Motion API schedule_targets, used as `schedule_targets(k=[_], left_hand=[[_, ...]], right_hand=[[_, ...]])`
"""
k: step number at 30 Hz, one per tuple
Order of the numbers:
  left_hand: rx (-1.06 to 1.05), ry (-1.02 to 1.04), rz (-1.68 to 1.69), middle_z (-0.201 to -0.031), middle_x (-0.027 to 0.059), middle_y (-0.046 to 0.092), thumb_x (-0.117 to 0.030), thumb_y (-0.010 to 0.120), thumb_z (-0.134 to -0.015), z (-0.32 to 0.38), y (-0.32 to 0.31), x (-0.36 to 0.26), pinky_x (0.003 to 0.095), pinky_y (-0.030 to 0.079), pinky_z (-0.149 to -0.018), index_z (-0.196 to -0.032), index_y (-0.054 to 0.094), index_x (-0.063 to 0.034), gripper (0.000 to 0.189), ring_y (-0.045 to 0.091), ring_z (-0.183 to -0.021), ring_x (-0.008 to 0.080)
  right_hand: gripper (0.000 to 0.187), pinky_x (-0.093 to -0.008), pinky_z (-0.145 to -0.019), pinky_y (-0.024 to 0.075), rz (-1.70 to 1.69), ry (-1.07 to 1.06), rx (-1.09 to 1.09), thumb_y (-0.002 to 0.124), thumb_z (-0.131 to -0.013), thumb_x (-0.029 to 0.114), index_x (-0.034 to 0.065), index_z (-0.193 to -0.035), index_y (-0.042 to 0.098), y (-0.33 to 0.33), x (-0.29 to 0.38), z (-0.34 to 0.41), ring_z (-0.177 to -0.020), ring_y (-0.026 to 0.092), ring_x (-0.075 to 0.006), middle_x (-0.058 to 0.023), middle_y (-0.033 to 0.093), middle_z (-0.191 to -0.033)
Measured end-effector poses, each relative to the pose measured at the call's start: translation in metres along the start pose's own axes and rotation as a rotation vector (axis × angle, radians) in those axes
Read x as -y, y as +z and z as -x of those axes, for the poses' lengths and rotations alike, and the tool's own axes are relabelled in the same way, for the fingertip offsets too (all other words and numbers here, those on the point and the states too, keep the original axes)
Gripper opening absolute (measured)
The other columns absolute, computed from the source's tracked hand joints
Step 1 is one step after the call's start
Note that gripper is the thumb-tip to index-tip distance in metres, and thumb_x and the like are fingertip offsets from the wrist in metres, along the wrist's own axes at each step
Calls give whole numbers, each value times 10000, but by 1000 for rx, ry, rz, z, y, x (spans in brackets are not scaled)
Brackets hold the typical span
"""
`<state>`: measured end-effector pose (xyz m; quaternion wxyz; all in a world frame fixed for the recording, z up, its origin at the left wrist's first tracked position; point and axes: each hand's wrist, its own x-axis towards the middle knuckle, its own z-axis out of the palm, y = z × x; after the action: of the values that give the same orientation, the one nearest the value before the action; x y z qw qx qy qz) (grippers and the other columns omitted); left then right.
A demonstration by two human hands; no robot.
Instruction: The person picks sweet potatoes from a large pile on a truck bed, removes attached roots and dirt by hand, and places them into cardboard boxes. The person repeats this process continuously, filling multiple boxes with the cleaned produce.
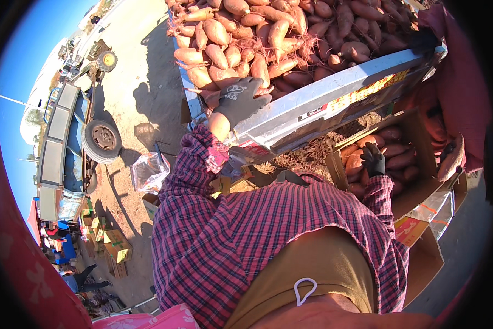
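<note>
A large heap of reddish sweet potatoes (267, 37) fills the bed of a truck or trailer with a pale metal side wall (341, 76). My left hand (239, 100), in a dark rubber-coated glove, lies over sweet potatoes just inside the wall; its palm is hidden, so a grip cannot be made out. Lower right, a cardboard box (425, 164) contains several larger sweet potatoes (400, 154). My right hand (373, 158), gloved alike, is inside this box with its fingers apart, touching the potatoes.
At the right, another person's gloved hand (448, 151) is at a large sweet potato (453, 160) beside the box. An open carton (425, 263) stands below. Dry roots (312, 150) lie under the wall. Leftward are a plastic bag (149, 170), stacked cartons (116, 244) and a trailer (59, 140).
</note>
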<state>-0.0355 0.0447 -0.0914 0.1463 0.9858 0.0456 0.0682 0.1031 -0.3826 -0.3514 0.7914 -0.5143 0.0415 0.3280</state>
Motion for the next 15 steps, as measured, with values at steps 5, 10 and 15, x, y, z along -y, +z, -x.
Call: schedule_targets(k=[5,10,15], left_hand=[[14,-135,148,-830,201,626,-393,511,-860,-12,-8,12,438,451,-682,-955,565,-27,382,612,-802,341],[-776,-107,252,-799,147,606,-186,458,-906,-4,-58,70,350,456,-613,-893,569,-10,209,585,-673,273],[-761,46,1078,-793,75,582,-238,335,-958,6,-100,20,286,439,-738,-900,552,-13,318,554,-753,159]], right_hand=[[312,-200,-620,466,372,-292,-175,539,-893,139,31,-1185,523,65,39,39,-766,594,-97,-44,613,-1005],[309,-221,-661,488,299,-283,-89,529,-902,152,39,-1189,523,89,58,51,-796,607,-118,-64,612,-1040],[333,-258,-735,498,271,-324,160,511,-909,156,40,-1221,499,143,81,64,-889,606,-143,-62,606,-1073]])
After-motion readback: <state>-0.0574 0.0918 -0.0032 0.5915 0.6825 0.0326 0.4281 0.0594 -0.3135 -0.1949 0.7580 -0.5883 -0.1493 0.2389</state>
